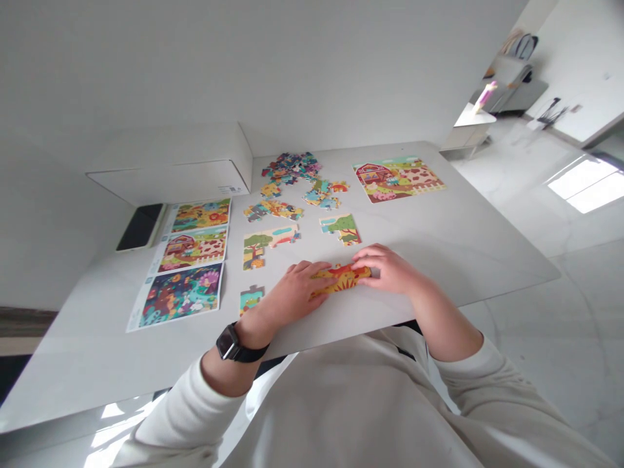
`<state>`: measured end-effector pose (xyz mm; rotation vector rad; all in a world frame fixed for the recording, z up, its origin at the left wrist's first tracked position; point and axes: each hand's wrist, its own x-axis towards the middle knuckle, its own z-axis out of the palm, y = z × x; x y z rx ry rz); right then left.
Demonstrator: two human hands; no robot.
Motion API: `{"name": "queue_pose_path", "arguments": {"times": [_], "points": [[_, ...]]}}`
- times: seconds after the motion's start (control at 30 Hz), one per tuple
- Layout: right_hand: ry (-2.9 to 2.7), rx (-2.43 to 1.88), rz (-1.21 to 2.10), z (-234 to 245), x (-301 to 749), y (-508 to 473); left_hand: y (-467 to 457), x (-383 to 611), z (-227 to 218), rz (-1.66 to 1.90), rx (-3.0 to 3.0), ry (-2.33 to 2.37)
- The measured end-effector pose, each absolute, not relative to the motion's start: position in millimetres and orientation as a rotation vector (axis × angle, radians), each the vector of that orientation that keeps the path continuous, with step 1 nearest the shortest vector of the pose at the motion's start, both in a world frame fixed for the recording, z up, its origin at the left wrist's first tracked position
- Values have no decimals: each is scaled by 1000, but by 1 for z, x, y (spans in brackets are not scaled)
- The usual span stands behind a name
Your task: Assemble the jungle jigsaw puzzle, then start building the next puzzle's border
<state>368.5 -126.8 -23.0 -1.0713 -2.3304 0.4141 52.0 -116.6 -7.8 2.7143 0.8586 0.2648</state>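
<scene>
Puzzle strip (340,279) lies on the white table (429,260) between my hands. Head view: left hand (292,292) and right hand (385,270) clamp its two ends, fingers together. Loose pieces (290,168) heap beyond; finished farm puzzle (398,179) sits right, picture sheets (188,263) left. Judged step: fitting pieces; next fit calls for one hand freed.

Orange puzzle section (340,279) with yellow sunburst, farm puzzle (398,179) with red barn, brown cow spots
</scene>
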Motion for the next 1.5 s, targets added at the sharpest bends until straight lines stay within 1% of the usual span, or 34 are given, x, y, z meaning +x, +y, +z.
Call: {"name": "queue_pose_path", "arguments": {"times": [0.5,1.33,1.5], "points": [[-2346,-1048,487,-22,366,-126,-117,53,-8,275,2770,889],[-2359,-1079,470,-23,365,-127,-133,66,-1,118,2883,993],[-2368,-1071,462,-22,366,-127,-133,67,-2,136,2868,1014]]}}
